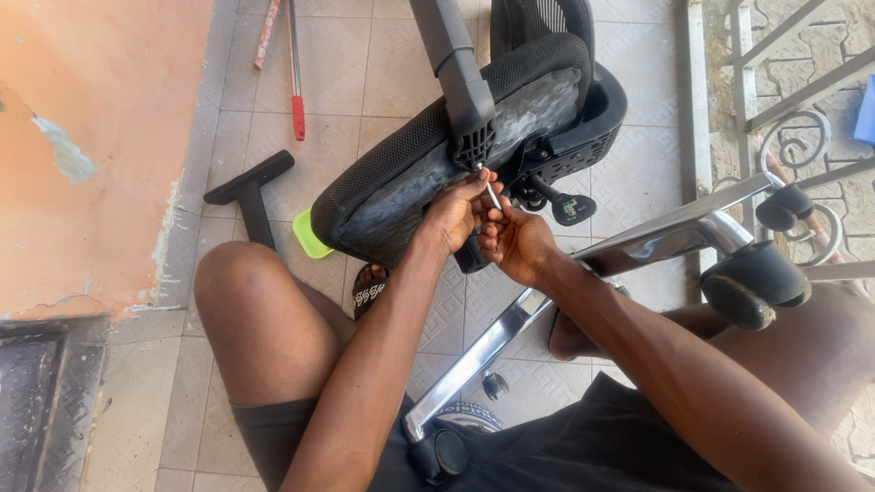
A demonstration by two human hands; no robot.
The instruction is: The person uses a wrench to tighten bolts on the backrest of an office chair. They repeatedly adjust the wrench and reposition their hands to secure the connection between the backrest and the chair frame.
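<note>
A black office chair seat (410, 173) lies tipped on the tiled floor with its underside toward me. A black armrest post (460, 77) stands against it. My left hand (453, 211) pinches a thin silver hex key (492, 194) at the armrest's base. My right hand (513, 242) grips the lower end of the same tool, just beside the left. A black lever with a knob (567, 208) sticks out of the seat mechanism to the right of the hands.
A chrome chair base with black casters (756, 273) rests across my lap. A loose black T-shaped armrest (248, 187) and a lime-green piece (308, 235) lie left of the seat. A stick with a red grip (296, 68) lies beyond. An orange wall (91, 137) runs on the left, metal railings (793, 82) on the right.
</note>
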